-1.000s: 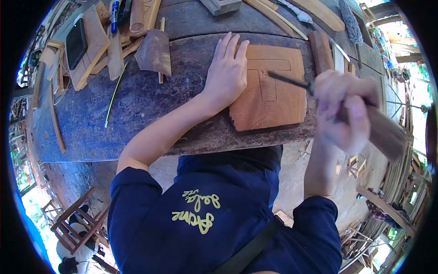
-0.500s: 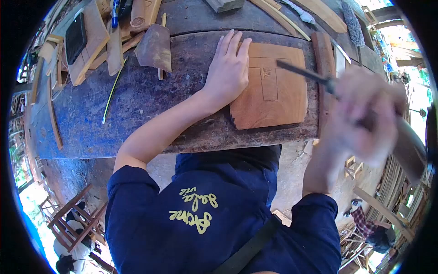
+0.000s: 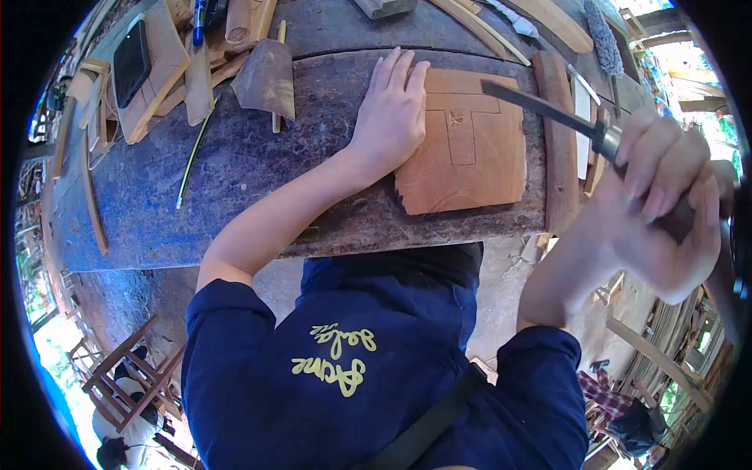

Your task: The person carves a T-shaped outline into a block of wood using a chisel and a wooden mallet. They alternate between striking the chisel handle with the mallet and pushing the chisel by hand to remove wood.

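My left hand [image 3: 392, 113] lies flat, fingers stretched out, on the left edge of a reddish-brown wooden board [image 3: 493, 184]. The board rests on the workbench and bears a T-shaped pencil outline, with a small roughened patch near the top of its stem. At the right, my right hand [image 3: 666, 188] is raised and closed around the handle of a chisel [image 3: 544, 108]. The chisel's dark flat blade points left, its tip over the upper part of the board. Most of the handle is hidden by my fingers. A dark shape behind this hand cannot be made out.
The worn bench [image 3: 274, 188] carries a phone [image 3: 131, 64], wood offcuts, bent sandpaper [image 3: 266, 82], a blue pen [image 3: 199, 22] and a thin pencil [image 3: 194, 160]. A wooden strip [image 3: 558, 141] lies right of the board. Other people appear at the lower left and lower right.
My right hand has moved a little right, and the chisel with it; both look less blurred. My left hand stays in place on the board.
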Motion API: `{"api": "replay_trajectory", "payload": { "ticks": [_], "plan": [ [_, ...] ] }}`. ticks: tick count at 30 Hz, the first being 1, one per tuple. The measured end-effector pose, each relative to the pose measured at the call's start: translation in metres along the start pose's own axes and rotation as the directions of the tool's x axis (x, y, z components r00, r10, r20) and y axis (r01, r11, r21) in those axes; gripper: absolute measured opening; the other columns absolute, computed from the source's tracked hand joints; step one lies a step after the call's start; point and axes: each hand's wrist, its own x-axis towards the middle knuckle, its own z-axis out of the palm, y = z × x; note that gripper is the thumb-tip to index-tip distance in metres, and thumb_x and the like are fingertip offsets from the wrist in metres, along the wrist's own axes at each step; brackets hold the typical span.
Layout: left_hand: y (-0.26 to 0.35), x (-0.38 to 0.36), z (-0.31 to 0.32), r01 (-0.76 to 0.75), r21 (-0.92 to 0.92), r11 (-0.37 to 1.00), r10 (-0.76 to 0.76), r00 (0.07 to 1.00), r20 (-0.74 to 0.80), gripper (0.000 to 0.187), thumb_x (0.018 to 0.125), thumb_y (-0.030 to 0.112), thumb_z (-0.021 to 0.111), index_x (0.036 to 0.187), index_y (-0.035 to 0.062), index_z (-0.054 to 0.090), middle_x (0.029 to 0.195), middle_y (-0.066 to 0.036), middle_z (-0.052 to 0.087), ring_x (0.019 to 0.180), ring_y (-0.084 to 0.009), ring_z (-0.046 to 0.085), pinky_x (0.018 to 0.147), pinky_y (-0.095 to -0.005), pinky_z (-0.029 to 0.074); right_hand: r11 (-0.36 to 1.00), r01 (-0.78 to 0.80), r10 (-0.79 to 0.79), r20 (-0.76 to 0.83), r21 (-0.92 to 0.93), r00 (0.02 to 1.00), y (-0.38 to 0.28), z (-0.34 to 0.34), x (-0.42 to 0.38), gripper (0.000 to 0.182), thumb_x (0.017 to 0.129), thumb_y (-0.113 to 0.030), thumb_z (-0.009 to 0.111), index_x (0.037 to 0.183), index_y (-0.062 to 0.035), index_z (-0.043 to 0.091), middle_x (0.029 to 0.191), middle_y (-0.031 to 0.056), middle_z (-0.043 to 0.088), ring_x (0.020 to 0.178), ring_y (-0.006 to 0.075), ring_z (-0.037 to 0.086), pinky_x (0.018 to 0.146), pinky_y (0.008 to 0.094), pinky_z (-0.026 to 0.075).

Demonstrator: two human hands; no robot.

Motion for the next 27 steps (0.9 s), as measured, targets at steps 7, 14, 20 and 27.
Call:
{"api": "replay_trajectory", "payload": {
  "ticks": [7, 14, 20, 27],
  "plan": [
    [-0.002, -0.002, 0.000, -0.036, 0.031, 0.999, 0.036, 0.999, 0.014, 0.037, 0.090, 0.007, 0.044, 0.125, -0.0054, 0.045, 0.131, -0.024, 0.043, 0.129, -0.0381, 0.032, 0.109, -0.0437, 0.027, 0.932, -0.349, 0.248, -0.535, -0.094, 0.807, 0.044, 0.061, -0.033, 0.008, 0.079, -0.001, 0.045, 0.073, -0.0039, 0.041, 0.052, 0.0033, 0.039, 0.045, 0.0138, 0.041, 0.048, 0.0304, 0.040],
    [-0.024, 0.014, -0.002, -0.327, -0.192, 0.925, 0.364, 0.907, 0.210, 0.037, 0.091, 0.008, 0.046, 0.127, -0.0025, 0.046, 0.137, -0.017, 0.042, 0.134, -0.0336, 0.029, 0.111, -0.0433, 0.026, 0.869, 0.074, -0.042, 0.078, -0.488, 0.996, 0.011, 0.014, -0.031, 0.026, 0.083, -0.009, 0.047, 0.109, -0.0034, 0.048, 0.080, 0.0059, 0.049, 0.063, 0.0133, 0.048, 0.057, 0.0312, 0.039],
    [-0.018, 0.019, -0.014, -0.492, -0.161, 0.856, 0.516, 0.793, 0.324, 0.041, 0.090, 0.005, 0.048, 0.130, 0.0046, 0.046, 0.142, -0.017, 0.037, 0.137, -0.0329, 0.025, 0.113, -0.0428, 0.022, 0.957, -0.273, 0.268, -0.057, -0.096, 0.962, -0.037, 0.037, -0.009, 0.017, 0.086, -0.022, 0.049, 0.091, -0.0071, 0.045, 0.073, 0.0048, 0.047, 0.058, 0.0132, 0.048, 0.054, 0.0290, 0.038],
    [0.001, -0.002, -0.010, -0.209, 0.133, 0.969, 0.189, 0.971, 0.148, 0.043, 0.092, 0.012, 0.046, 0.132, -0.0022, 0.042, 0.143, -0.023, 0.033, 0.137, -0.0340, 0.026, 0.113, -0.0445, 0.020, 0.977, -0.207, 0.203, -0.087, -0.048, 0.975, 0.014, 0.065, -0.040, 0.022, 0.084, -0.020, 0.058, 0.087, -0.0031, 0.044, 0.070, 0.0048, 0.049, 0.051, 0.0136, 0.045, 0.049, 0.0271, 0.040]
  ]
}}
